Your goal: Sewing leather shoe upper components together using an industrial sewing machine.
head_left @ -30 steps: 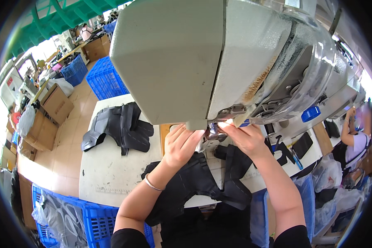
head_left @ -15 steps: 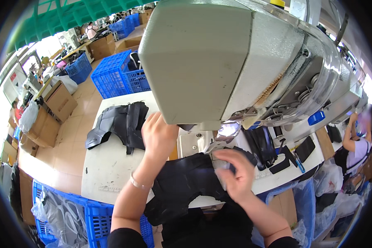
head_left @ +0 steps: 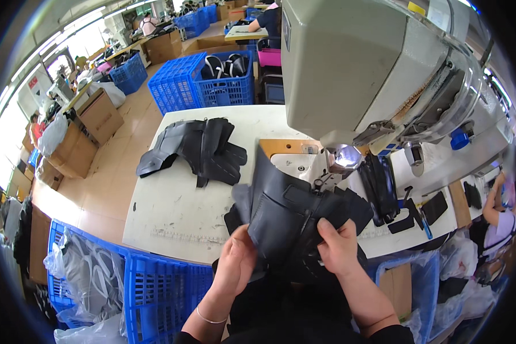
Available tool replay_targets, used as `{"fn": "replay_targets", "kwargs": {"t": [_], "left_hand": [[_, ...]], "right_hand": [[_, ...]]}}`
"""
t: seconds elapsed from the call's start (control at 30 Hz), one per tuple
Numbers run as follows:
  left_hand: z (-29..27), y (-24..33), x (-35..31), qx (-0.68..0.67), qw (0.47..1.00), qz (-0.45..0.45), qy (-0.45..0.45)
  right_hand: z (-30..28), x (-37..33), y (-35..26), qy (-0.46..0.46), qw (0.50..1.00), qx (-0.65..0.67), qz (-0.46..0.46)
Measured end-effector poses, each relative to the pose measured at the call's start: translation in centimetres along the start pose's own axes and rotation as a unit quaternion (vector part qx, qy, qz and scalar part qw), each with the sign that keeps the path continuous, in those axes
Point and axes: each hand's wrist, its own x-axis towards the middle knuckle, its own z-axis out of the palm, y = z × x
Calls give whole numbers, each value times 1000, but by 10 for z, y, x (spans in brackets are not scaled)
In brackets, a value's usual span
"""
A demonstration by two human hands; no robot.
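Note:
A black leather piece point(head_left: 281, 221) with seams and a small tab is held up at the table's front edge, its top reaching the sewing machine's needle area. My left hand point(head_left: 237, 261) grips its left lower edge, thumb and fingers pressed together. On the other side, my right hand point(head_left: 339, 246) pinches it near the middle seam. Behind it, the grey sewing machine point(head_left: 347, 69) stands with its lamp lit. Whether the leather lies under the presser foot point(head_left: 321, 180) I cannot tell. More black leather pieces point(head_left: 195, 149) lie on the table to the left.
Right of the needle are black strips point(head_left: 378, 189) and a blue-handled tool point(head_left: 426, 226) on the white table point(head_left: 172, 212). Blue crates point(head_left: 166, 286) stand below the table at left and right. Another blue crate point(head_left: 226, 92) holds shoes behind it. Co-workers sit farther off.
My left hand has come down from the machine head to the leather's left edge. My right hand has closed on the leather, now lifted and turned. The view has shifted.

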Motion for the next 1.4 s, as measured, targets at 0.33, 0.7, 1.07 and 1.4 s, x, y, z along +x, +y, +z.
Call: {"fn": "replay_targets", "kwargs": {"t": [0.33,0.7,1.07,1.4], "left_hand": [[55,-25,4,88,996,5,18],[46,-42,-3,230,969,64,61],[37,-36,-2,214,969,-76,101],[34,-22,-7,256,959,-77,99]], "right_hand": [[-18,-7,-52,5,970,-242,5],[-18,-13,-34,-8,925,-379,-20],[-29,-19,-48,-60,884,-436,155],[-19,-12,-49,-71,878,-448,154]]}}
